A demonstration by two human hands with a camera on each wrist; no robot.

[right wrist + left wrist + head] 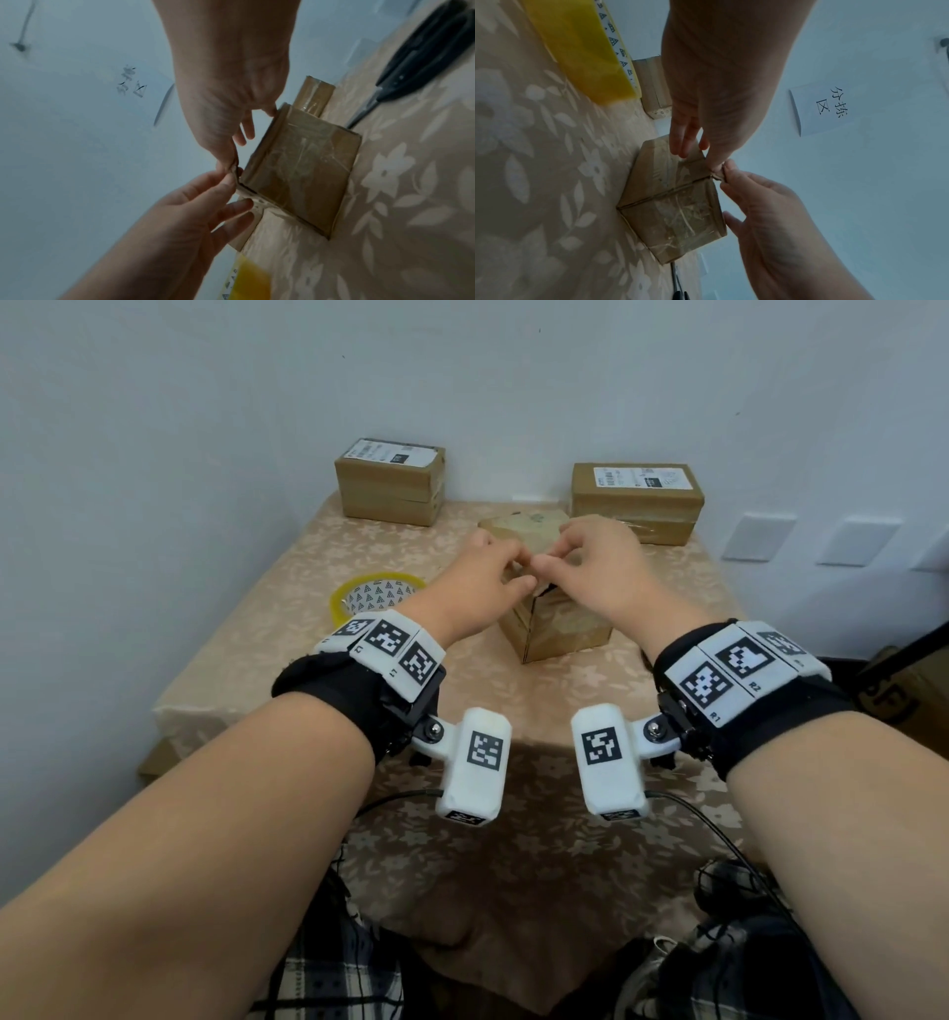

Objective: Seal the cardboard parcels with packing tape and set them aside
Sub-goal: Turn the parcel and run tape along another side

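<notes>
A small cardboard parcel point(560, 624) wrapped in clear tape stands on the flowered tablecloth, corner toward me. Both hands meet over its near top corner. In the left wrist view my left hand point(706, 150) pinches a crumpled bit of tape or cardboard at that corner of the parcel point(677, 213), and its other fingers rest on the top face. My right hand point(754, 194) pinches the same bit from the other side. The right wrist view shows the same pinch between right hand point(231, 130) and left hand point(205, 203) beside the parcel point(298, 168). A yellow tape roll point(380, 597) lies left of the parcel.
Two labelled cardboard boxes, one at the back left point(390, 485) and one at the back right point(637, 500), stand against the wall. Black scissors point(424, 56) lie on the cloth right of the parcel. The table point(539, 711) ends close to my lap.
</notes>
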